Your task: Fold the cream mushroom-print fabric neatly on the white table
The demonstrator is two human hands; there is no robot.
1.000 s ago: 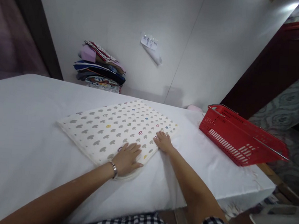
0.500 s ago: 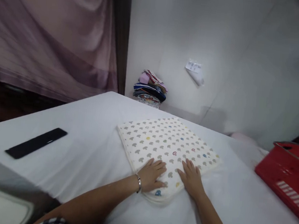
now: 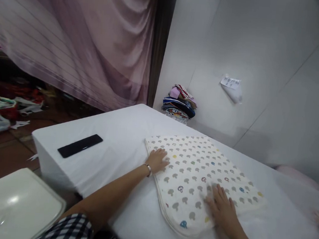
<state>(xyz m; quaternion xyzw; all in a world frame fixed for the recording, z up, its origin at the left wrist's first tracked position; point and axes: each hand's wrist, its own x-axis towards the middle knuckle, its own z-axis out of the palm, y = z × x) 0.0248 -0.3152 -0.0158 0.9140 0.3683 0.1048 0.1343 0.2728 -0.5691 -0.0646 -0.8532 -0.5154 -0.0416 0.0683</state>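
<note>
A folded cream cloth (image 3: pixel 199 175) printed with grey mushrooms and a few coloured motifs lies flat on the white-covered table (image 3: pixel 125 127). On its left edge rests my left hand (image 3: pixel 157 161), palm down with fingers spread; a silver bracelet circles that wrist. My right hand (image 3: pixel 222 210) is at the cloth's near right side, fingers stretched out and slightly blurred. Whether its palm touches the cloth I cannot tell. Neither hand grips anything.
A black phone-like slab (image 3: pixel 80 145) lies on the table's left part. Behind the table stands a pile of folded clothes (image 3: pixel 179 103) by the wall. A white stool-like surface (image 3: pixel 21 200) is at lower left, and a pink curtain (image 3: pixel 108 37) hangs behind.
The view has swung left, so the red bag has nearly left the frame. My left hand has slid away from me along the cloth's left edge; my right hand stays at the near right side.
</note>
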